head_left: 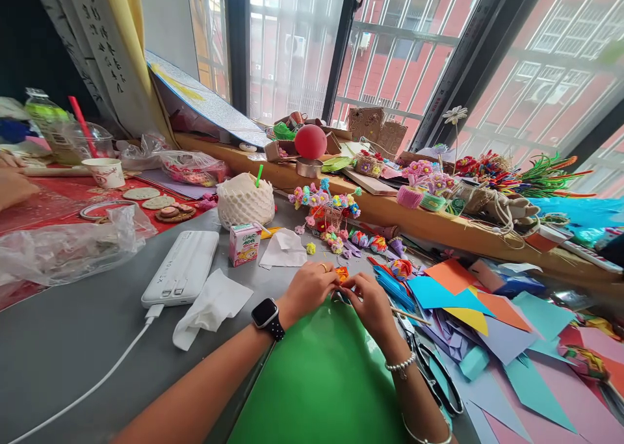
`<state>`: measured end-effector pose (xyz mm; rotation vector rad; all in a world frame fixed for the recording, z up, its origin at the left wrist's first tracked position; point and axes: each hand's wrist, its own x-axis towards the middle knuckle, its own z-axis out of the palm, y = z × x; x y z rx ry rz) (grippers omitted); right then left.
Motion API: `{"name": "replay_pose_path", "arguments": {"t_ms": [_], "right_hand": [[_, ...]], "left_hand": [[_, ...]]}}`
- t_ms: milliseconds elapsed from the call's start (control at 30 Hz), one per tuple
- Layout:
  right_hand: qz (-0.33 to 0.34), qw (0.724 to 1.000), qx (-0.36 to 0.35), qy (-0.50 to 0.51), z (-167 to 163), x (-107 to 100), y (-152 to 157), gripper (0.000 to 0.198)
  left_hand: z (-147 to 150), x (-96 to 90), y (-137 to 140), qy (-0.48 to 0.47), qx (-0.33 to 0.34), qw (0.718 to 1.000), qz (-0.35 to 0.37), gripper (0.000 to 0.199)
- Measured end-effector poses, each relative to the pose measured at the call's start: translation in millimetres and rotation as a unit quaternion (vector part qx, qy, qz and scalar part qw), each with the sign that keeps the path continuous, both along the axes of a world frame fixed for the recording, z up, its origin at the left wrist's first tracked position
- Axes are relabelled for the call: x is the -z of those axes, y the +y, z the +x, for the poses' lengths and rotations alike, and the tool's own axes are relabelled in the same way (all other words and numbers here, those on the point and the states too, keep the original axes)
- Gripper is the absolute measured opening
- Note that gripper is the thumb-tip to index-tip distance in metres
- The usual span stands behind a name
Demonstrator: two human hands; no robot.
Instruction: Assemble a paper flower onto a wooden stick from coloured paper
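My left hand (309, 289), with a watch on its wrist, is closed in a pinch at the far end of a green mat (322, 372). A small orange folded paper piece (342, 273) shows at its fingertips. Facing it, my right hand (369, 301) is also closed, its thumb and fingers meeting the left fingertips at the paper's lower edge. Something small and dark blue sits beneath the fingers, too hidden to name. A thin wooden stick (414, 316) juts out to the right from behind my right wrist. Large black-handled scissors (439, 372) lie beside my right forearm.
Coloured paper sheets (511, 346) spread at right. Paper and wool flowers (326, 210) stand beyond my hands. A white power bank (181, 267) with cable, tissues (214, 304), a small drink carton (244, 244) and a netted coconut (245, 203) lie left. Another person's hand (14, 184) shows far left.
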<state>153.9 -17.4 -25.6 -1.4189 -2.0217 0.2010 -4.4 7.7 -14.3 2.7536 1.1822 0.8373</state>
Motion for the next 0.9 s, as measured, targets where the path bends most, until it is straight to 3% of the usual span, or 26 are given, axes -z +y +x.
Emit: {"name": "replay_pose_path", "arguments": {"t_ms": [167, 267, 333, 433, 567, 767, 900], "right_hand": [[0.020, 1.000, 0.020, 0.011, -0.8, -2.9, -2.3, 0.009], [0.032, 0.998, 0.046, 0.042, 1.9, -7.3, -3.5, 0.010], [0.041, 0.995, 0.061, 0.070, 4.0, -9.8, -3.8, 0.011], [0.042, 0.990, 0.078, 0.113, 5.4, -12.5, -3.9, 0.012], [0.029, 0.985, 0.068, 0.158, 3.5, -15.3, -4.8, 0.014], [0.036, 0.989, 0.023, 0.142, -0.2, -19.6, -7.8, 0.011], [0.051, 0.991, 0.009, 0.126, -1.3, -20.9, -8.6, 0.009]], "left_hand": [[-0.6, 1.6, 0.6, -0.035, 0.002, 0.999, 0.001, 0.010], [-1.2, 2.9, 1.2, -0.124, -0.032, 0.992, 0.004, 0.023], [-1.4, 3.7, 2.1, -0.189, -0.063, 0.980, -0.023, 0.026], [-1.0, 5.5, 5.1, -0.266, -0.068, 0.954, -0.118, 0.024], [1.8, 10.1, 10.3, -0.367, -0.039, 0.887, -0.278, 0.037], [5.8, 6.8, 8.9, -0.479, 0.013, 0.731, -0.485, 0.072], [3.6, 3.4, 7.3, -0.500, 0.047, 0.698, -0.510, 0.093]]}}
